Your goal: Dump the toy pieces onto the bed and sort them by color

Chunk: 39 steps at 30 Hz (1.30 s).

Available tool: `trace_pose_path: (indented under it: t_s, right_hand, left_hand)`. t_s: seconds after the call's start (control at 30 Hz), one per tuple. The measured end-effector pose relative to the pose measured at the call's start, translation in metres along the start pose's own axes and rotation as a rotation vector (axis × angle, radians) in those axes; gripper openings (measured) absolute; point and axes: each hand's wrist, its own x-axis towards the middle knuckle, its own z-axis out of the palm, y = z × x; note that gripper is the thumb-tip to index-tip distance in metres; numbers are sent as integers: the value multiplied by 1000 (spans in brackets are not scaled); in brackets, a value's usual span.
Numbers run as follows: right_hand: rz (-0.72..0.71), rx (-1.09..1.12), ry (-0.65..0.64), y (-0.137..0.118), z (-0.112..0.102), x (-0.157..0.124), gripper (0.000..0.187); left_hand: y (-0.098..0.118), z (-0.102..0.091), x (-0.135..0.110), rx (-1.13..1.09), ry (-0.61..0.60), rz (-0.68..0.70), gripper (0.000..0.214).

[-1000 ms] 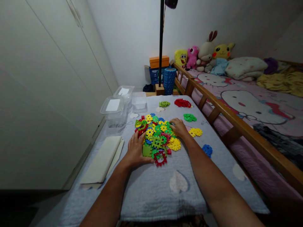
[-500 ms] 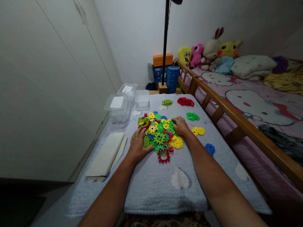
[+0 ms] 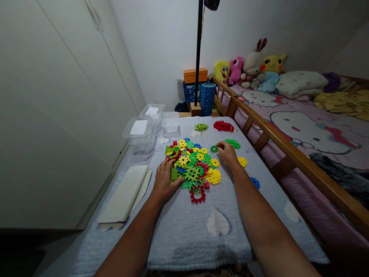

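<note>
A mixed pile of plastic interlocking pieces in red, yellow, green and blue lies mid-table. My left hand rests against the pile's left side, fingers apart, with the thumb by a square light green piece. My right hand is closed in a pinch on a green notched disc, just off the pile's upper right edge. Beyond that hand sits a group of green discs. Yellow discs are partly behind the wrist, and a blue disc group lies beside the forearm.
Light green pieces and red pieces form groups at the far end. Clear plastic boxes stand at the back left, with folded cream card in front. A wooden bed rail runs along the right.
My right hand has moved right off the pile, with a green disc now in its fingers. My left hand stays at the pile's left side. The view has shifted slightly.
</note>
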Motion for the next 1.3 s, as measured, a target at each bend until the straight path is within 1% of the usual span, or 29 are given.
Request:
trace_pose_path:
  t_s: [0.1,0.17,0.27,0.4,0.53,0.63,0.67,0.7,0.73,0.8,0.83,0.87,0.9,1.0,1.07,1.13,1.2,1.3]
  right_hand:
    - [96,-42,160,9,-16,14,17]
    - [160,-91,223,16,-26,25,15]
    - [217,-156,239,25,-33,40,13]
    - [256,-222,216,29,-32,52,11]
    - [259,-292,234,27,-30,50,14]
    - [188,-296,247,18,-30,40,10]
    - [149,-277,218,13,-29,35,8]
    - [108,-245,159,8,-26,29,6]
    - [66,-206,70,2,-23,22,6]
    - [-14,-134,-162,-8,-14,8,8]
    - [-55,-125,-253,-13,-9,1,9]
    - [-95,-132,-312,-16,-4,-5,10]
    - [-131,-156,-340,-19,0,-10,12]
    - [-209,-233,-336,-21,10,-18,25]
    - [-220,-236,-342,-20,13,-20,31]
    - [-206,-204,-336,-18,15,-20,33]
    - [-171,-165,-322,-17,16,-19,31]
    - [-98,-92,-296,-15,13,-15,18]
  left_hand:
    - [1,-1,0,6,-20,6,77]
    - [1,-1,0,8,-33,14,80]
    - [1,0,-1,14,-39,24,85]
    - [1,1,-3,15,-63,15,93]
    - [1,0,-4,6,-85,29,100]
    - [2,-1,-5,15,-91,53,106]
    - [2,-1,-6,23,-92,58,109]
    - [3,-1,-6,35,-93,60,111]
    - [4,0,-7,48,-95,63,114]
    - [5,0,-8,75,-104,71,117]
    - [6,0,-8,88,-107,76,118]
    - [6,0,-9,98,-110,79,118]
    - [7,0,-9,107,-110,82,117]
    - [8,-1,-10,132,-107,81,115]
    - [9,-1,-10,146,-104,82,112]
    - [9,-1,-10,151,-99,96,109]
    - [11,-2,-10,144,-94,121,106]
    - [17,-3,-10,140,-105,158,108]
